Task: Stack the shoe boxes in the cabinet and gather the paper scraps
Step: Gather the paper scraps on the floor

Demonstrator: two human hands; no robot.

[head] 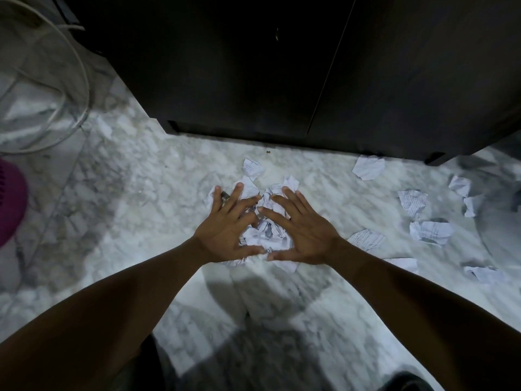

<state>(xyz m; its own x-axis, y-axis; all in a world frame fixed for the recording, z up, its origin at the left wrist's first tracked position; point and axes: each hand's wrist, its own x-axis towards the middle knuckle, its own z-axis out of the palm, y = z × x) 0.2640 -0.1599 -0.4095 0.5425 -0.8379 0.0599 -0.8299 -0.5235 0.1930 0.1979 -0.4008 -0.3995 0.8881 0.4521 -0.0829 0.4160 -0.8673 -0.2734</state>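
A heap of torn white paper scraps (266,231) lies on the marble floor in front of the dark cabinet (253,80). My left hand (229,231) and my right hand (300,232) lie spread over the heap, fingers straight, thumbs nearly meeting at its near edge. Several more scraps are scattered to the right, among them a scrap by the cabinet foot (368,167), a printed scrap (412,201) and a crumpled scrap (432,232). The cabinet's two doors are closed. No shoe box shows.
A white cable (81,71) loops over the marble floor (141,193) at the upper left. A magenta object (11,201) pokes in at the left edge. A dark foot or shoe (406,382) shows at the bottom right.
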